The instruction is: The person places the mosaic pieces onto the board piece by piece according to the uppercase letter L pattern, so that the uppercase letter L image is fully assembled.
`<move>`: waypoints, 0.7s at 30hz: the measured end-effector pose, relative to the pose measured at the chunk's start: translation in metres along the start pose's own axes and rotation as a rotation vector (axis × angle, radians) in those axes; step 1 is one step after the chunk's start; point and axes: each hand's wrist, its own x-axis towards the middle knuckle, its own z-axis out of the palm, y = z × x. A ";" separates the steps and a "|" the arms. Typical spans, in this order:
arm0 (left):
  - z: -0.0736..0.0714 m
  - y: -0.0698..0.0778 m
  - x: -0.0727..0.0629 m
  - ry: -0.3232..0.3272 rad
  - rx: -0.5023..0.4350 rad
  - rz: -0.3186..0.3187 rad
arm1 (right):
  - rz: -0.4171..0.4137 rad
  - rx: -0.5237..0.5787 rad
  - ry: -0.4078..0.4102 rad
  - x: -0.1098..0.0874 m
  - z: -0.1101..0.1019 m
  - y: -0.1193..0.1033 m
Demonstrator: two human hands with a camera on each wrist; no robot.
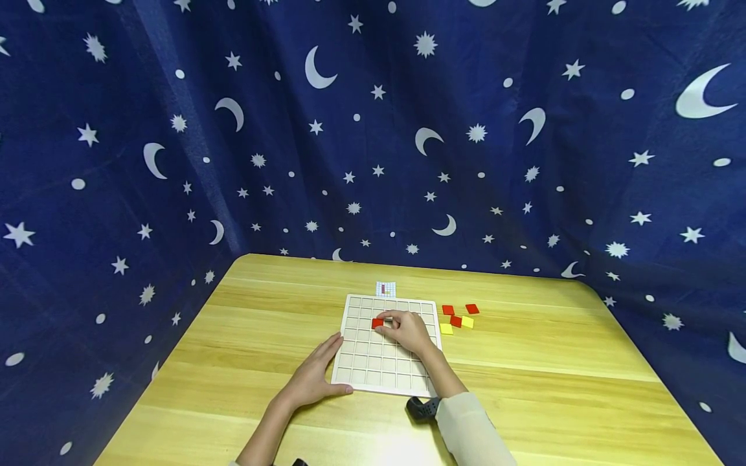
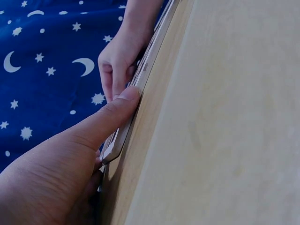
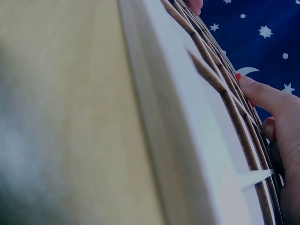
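Note:
A pale square board (image 1: 367,378) with a raised grid of cells lies on the table. My right hand (image 1: 406,331) is over its upper middle, thumb and index finger pinching a small red square tile (image 1: 377,323). In the right wrist view, bits of red show beside the thumb (image 3: 262,93); whether the tile sits flat in a cell I cannot tell. At the board's lower left corner is my left hand (image 1: 315,375), its fingers extended along the left side. The left thumb (image 2: 115,110) touches the front edge.
Right of the board lie loose tiles: red ones (image 1: 472,309), (image 1: 448,310), (image 1: 456,321) and yellow ones (image 1: 446,329), (image 1: 467,321). A small printed grid card (image 1: 386,289) lies behind the board. Dark blue star-and-moon cloth (image 1: 396,129) hangs around the wooden table (image 1: 553,388).

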 end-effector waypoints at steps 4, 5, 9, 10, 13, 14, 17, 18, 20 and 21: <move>0.002 -0.002 0.001 0.010 0.002 0.004 | 0.012 0.007 -0.011 0.000 0.000 -0.001; 0.002 -0.002 0.001 0.013 0.005 0.006 | 0.014 0.009 -0.015 0.000 0.000 -0.001; 0.003 -0.002 0.000 0.017 0.009 0.009 | -0.005 0.027 -0.008 0.001 -0.002 -0.002; 0.003 -0.002 0.001 0.015 0.010 0.009 | -0.014 0.037 0.002 0.001 -0.002 -0.002; 0.002 -0.002 0.000 0.011 0.010 0.004 | -0.046 0.066 0.040 0.004 -0.003 -0.002; 0.002 -0.002 0.000 0.009 0.009 0.002 | -0.054 0.071 0.051 0.005 -0.003 -0.001; 0.002 -0.001 0.000 0.007 0.012 -0.002 | -0.063 0.073 0.074 0.007 -0.003 0.001; 0.001 -0.001 0.000 0.005 0.010 -0.003 | -0.061 0.069 0.079 0.008 -0.002 0.002; 0.001 0.000 0.000 0.003 0.005 -0.003 | -0.058 0.057 0.084 0.010 -0.001 0.004; 0.001 0.000 0.000 0.003 0.003 -0.003 | -0.056 0.052 0.086 0.011 -0.001 0.005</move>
